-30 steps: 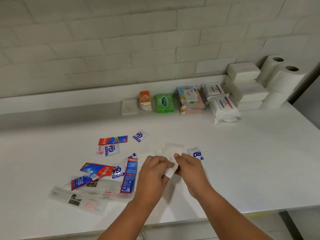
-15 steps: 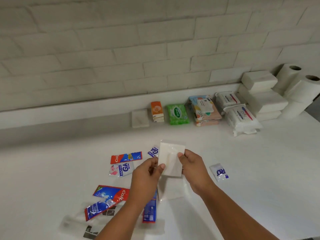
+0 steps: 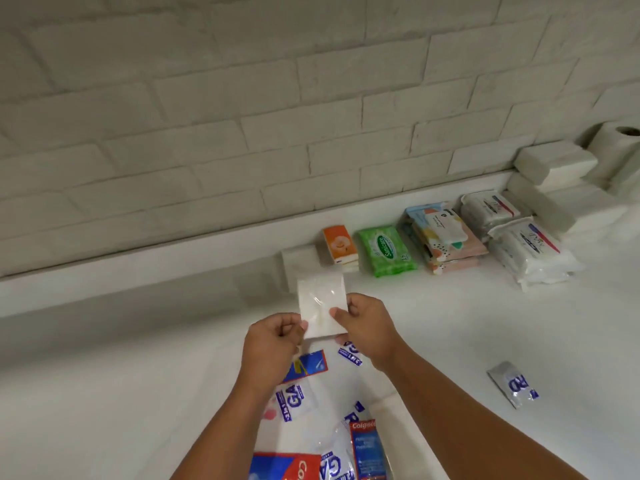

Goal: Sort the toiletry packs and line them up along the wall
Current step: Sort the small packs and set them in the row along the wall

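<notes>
Right hand (image 3: 367, 327) pinches the white clear-wrapped pack (image 3: 320, 301) by its right edge, thumb on the face; left hand (image 3: 270, 344) pinches its lower left corner. Held above the desk (image 3: 138, 375), long axis toward the wall (image 3: 242, 133), it faces the matching white pack (image 3: 297, 262) lying straight ahead, left of the orange tissue pack (image 3: 337, 247).

- Dim, flat indoor light; a faint shadow lies on the countertop (image 3: 104, 375).
- A small glint shows on the white pack (image 3: 320, 301).
- The brick wall (image 3: 207, 109) lines bow; the picture is soft overall.
</notes>
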`<action>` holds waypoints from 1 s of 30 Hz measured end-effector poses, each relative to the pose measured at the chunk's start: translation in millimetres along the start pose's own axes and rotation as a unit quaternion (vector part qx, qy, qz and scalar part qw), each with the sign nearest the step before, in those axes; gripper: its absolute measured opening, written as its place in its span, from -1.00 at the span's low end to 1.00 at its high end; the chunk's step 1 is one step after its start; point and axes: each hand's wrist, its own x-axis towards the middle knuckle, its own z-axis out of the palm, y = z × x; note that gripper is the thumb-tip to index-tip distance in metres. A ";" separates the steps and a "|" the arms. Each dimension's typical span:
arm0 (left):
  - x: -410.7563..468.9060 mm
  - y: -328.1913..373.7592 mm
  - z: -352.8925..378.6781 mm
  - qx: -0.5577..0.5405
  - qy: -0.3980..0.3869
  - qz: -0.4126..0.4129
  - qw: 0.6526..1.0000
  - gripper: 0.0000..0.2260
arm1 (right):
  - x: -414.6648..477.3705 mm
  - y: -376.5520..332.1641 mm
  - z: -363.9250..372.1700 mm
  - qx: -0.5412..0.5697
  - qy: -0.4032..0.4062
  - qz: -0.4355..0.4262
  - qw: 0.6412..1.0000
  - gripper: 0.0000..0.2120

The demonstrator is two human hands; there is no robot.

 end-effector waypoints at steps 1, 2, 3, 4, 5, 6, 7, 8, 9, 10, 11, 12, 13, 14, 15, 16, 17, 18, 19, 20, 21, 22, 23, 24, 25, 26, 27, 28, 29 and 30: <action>14.8 0.1 -3.1 0.000 0.004 -0.001 1.000 -0.95 | 10.5 -1.9 5.2 -0.001 0.014 -0.004 1.000 -0.87; 30.4 -0.8 -6.3 0.001 0.008 -0.001 1.000 -0.95 | 19.7 -4.9 10.3 -0.010 0.033 -0.014 0.999 -0.87; 45.2 -0.6 -8.8 0.002 0.013 -0.002 1.000 -0.93 | 30.4 -5.0 14.2 -0.019 0.051 -0.030 0.998 -0.87; 59.2 -0.3 -10.7 0.002 0.020 -0.006 1.000 -0.92 | 39.2 -6.2 17.9 -0.038 0.070 -0.044 0.996 -0.82; 72.3 0.2 -12.2 -0.002 0.030 -0.012 0.999 -0.92 | 47.7 -5.2 21.5 -0.066 0.073 -0.052 0.994 -0.74; 84.4 1.0 -13.2 -0.006 0.040 -0.018 0.999 -0.93 | 51.3 -8.2 24.8 -0.101 0.063 -0.055 0.991 -0.69; 96.1 1.9 -13.9 -0.017 0.048 -0.026 0.998 -0.95 | 55.4 -8.2 27.9 -0.130 0.050 -0.051 0.989 -0.69; 106.7 2.1 -13.7 -0.026 0.052 -0.038 0.998 -0.97 | 57.4 -9.0 30.8 -0.150 0.044 -0.044 0.987 -0.70; 116.2 1.7 -13.0 -0.033 0.051 -0.050 0.997 -0.97 | 60.1 -8.2 33.3 -0.161 0.044 -0.043 0.985 -0.69; 125.4 -0.2 -12.2 -0.034 0.049 -0.059 0.996 -0.96 | 62.4 -8.2 36.1 -0.166 0.044 -0.036 0.985 -0.66; 132.9 -2.1 -11.2 -0.030 0.044 -0.065 0.996 -0.95 | 65.2 -6.9 38.4 -0.171 0.039 -0.031 0.984 -0.63; 137.9 -3.1 -9.7 -0.021 0.040 -0.068 0.997 -0.93 | 67.1 -6.3 40.2 -0.181 0.029 -0.027 0.983 -0.60; 140.9 -3.9 -8.3 -0.010 0.036 -0.072 0.997 -0.93 | 69.6 -5.4 41.7 -0.189 0.025 -0.026 0.981 -0.59; 143.3 -4.8 -6.6 0.001 0.035 -0.075 0.997 -0.93 | 71.9 -5.7 43.1 -0.198 0.024 -0.022 0.980 -0.58; 145.1 -5.4 -5.0 0.009 0.035 -0.079 0.996 -0.93 | 76.2 -3.7 44.0 -0.203 0.025 -0.024 0.979 -0.57; 146.5 -6.5 -3.3 0.014 0.035 -0.084 0.996 -0.94 | 78.4 -4.1 44.6 -0.208 0.022 -0.023 0.978 -0.57; 147.4 -7.8 -1.8 0.021 0.039 -0.085 0.995 -0.93 | 80.9 -3.8 45.3 -0.212 0.018 -0.024 0.977 -0.56; 148.7 -9.6 -0.6 0.032 0.042 -0.085 0.995 -0.93 | 82.7 -4.3 45.6 -0.217 0.013 -0.020 0.976 -0.56; 149.8 -11.3 0.3 0.047 0.044 -0.081 0.995 -0.95 | 85.7 -3.0 45.8 -0.219 0.010 -0.018 0.976 -0.56; 150.9 -13.1 1.1 0.059 0.045 -0.076 0.994 -0.94 | 87.9 -2.4 45.5 -0.219 0.007 -0.014 0.976 -0.55; 152.0 -14.5 2.0 0.068 0.046 -0.070 0.994 -0.91 | 89.2 -2.1 45.1 -0.220 0.006 -0.017 0.975 -0.55; 152.5 -15.2 3.2 0.078 0.047 -0.063 0.994 -0.88 | 89.8 -2.2 44.6 -0.224 0.006 -0.017 0.974 -0.55; 152.4 -15.1 4.3 0.088 0.048 -0.055 0.993 -0.85 | 90.6 -1.2 44.0 -0.228 0.006 -0.019 0.973 -0.55; 153.0 -15.3 5.3 0.099 0.049 -0.050 0.993 -0.82 | 90.8 -0.8 43.4 -0.232 0.006 -0.019 0.973 -0.55; 152.5 -14.3 6.0 0.108 0.050 -0.046 0.992 -0.80 | 91.6 0.2 43.1 -0.235 0.005 -0.021 0.972 -0.55; 152.3 -14.1 6.3 0.116 0.051 -0.043 0.991 -0.79 | 91.8 -0.2 42.8 -0.237 0.003 -0.020 0.971 -0.55; 151.2 -13.4 6.3 0.125 0.052 -0.040 0.990 -0.80 | 92.1 -0.5 42.3 -0.241 0.001 -0.022 0.970 -0.55; 150.1 -13.0 6.1 0.134 0.053 -0.036 0.989 -0.83 | 92.1 -1.4 41.7 -0.246 -0.002 -0.024 0.969 -0.55; 148.1 -12.3 5.9 0.147 0.056 -0.032 0.987 -0.87 | 91.7 -2.1 40.8 -0.251 -0.004 -0.028 0.968 -0.55; 145.9 -11.9 5.4 0.158 0.061 -0.026 0.985 -0.88 | 90.3 -3.8 39.5 -0.254 -0.006 -0.031 0.967 -0.54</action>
